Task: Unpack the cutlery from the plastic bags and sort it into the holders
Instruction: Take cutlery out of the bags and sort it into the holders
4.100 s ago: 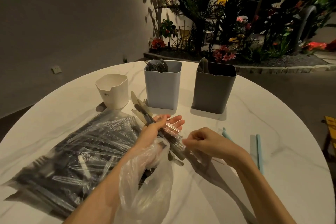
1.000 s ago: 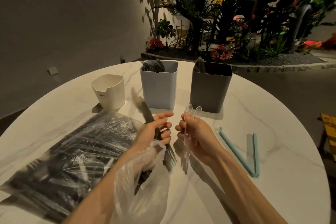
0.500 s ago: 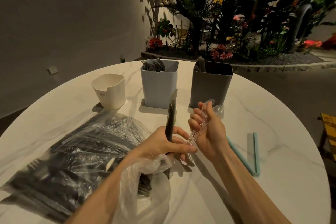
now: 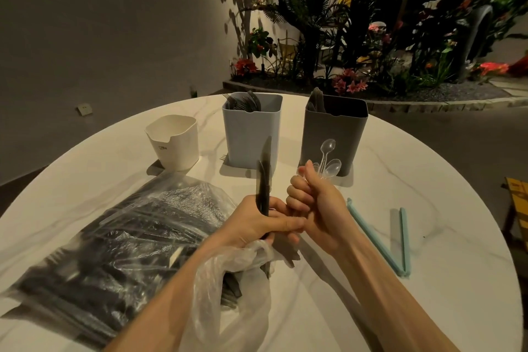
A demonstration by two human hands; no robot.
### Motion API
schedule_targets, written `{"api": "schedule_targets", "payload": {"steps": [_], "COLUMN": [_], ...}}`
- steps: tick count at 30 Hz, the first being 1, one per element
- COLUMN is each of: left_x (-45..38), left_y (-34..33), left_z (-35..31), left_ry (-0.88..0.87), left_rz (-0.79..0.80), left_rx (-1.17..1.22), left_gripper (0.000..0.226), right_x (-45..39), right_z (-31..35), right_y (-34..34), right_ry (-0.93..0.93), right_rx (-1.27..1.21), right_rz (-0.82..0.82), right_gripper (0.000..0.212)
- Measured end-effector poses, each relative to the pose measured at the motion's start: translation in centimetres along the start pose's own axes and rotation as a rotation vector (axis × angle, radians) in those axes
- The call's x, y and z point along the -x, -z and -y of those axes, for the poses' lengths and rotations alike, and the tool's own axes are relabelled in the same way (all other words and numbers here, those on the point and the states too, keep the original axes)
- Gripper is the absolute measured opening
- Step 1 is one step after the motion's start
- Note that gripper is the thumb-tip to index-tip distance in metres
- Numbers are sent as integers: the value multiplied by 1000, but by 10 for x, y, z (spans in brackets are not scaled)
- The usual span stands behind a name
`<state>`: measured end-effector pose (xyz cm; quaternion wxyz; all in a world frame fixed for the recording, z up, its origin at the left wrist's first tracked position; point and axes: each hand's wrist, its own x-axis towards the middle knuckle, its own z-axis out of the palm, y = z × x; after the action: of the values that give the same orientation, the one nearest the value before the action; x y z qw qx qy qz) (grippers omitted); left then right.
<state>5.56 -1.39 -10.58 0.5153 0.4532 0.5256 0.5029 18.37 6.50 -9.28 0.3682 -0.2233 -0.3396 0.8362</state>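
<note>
Change since half a second ago: your right hand (image 4: 317, 208) has lifted slightly and the clear spoons (image 4: 328, 160) now stick up higher out of the fist, bowls up, in front of the dark grey holder (image 4: 343, 134). Your left hand (image 4: 257, 223) has stood the black knives (image 4: 264, 180) more upright. Four seconds back the whole lot lay flat across your left palm, so the mixed handful is now split by type. My read: sorting is done for this batch, and dropping into holders is next.

Hands now:
- Left: clenched round the knife handles, blades pointing up, with a thin plastic bag (image 4: 234, 280) draped over the wrist.
- Right: fist closed on the spoon handles.
- The two hands touch at the knuckles, near the middle of the tabletop (image 4: 428, 168).

Cutlery state:
- Blue-grey holder (image 4: 251, 131) at the far edge already has black forks in it.
- Dark grey holder shows something dark at its rim; can't tell what.
- White holder (image 4: 174, 143) far left: contents not visible.
- Big clear bag (image 4: 114, 237) on the near-left side is full of dark cutlery, so most of the job looks undone.

Two light blue sticks (image 4: 403, 237) lie on the right side.
</note>
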Motion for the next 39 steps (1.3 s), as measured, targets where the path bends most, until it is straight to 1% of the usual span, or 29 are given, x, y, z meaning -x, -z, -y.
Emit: {"api": "schedule_targets", "payload": {"steps": [2,3,4,6,8,11,12,13,15,16,17,19,21,22,24,27,28,30,32,34,37,39], "left_x": [-4,-6,-8,-9,-6,-4,-4,-4,-6,-7,-8,-10,-12,-13,-13,-8,-7,-6,-6,-6,-5,-5], "left_y": [4,6,7,8,9,12,12,10,9,11,14,19,22,22,18,10,8,6,5,4,1,0], "left_z": [4,6,7,5,1,-2,-1,-1,1,3,3,2,2,3,3,-2,-4,-5,-2,0,-1,-1], "left_ry": [22,25,22,-42,-110,-184,-174,-147,-107,-113,-134,-182,-167,-145,-99,-9,16,33,36,2,-39,-37], "left_rz": [-1,-13,-32,-79,-117,-85,-90,-122,-241,-282,-289,-274,-325,-347,-300,-165,-147,-133,-169,-241,-334,-369], "left_rx": [-12,34,135,357,436,413,403,401,449,493,544,621,615,590,542,522,520,495,441,365,304,281], "left_gripper": [29,38,46,54,58,73,73,64,36,26,19,16,21,24,29,41,42,34,26,24,33,35], "right_x": [3,5,7,10,12,11,10,8,7,7,8,9,7,6,4,3,3,2,3,3,5,8], "right_z": [4,5,7,8,6,0,-3,-5,-6,-5,-1,7,11,13,14,14,13,11,9,6,0,-4], "right_y": [0,0,-2,-4,-5,-5,-4,-2,0,0,1,3,7,10,12,13,13,10,5,2,-3,-9], "right_ry": [16,25,32,18,-63,-216,-253,-285,-341,-368,-391,-409,-362,-317,-225,-112,-86,-48,-16,29,99,75], "right_rx": [51,82,133,283,468,814,911,974,1023,1037,1064,1176,1269,1270,1174,922,877,847,857,916,943,905], "right_rz": [7,12,17,35,57,126,169,205,239,242,236,182,62,-4,-74,-58,-57,-88,-140,-170,-159,-135], "right_gripper": [33,29,27,28,31,36,39,41,42,42,41,40,41,40,34,36,36,37,38,41,39,32]}}
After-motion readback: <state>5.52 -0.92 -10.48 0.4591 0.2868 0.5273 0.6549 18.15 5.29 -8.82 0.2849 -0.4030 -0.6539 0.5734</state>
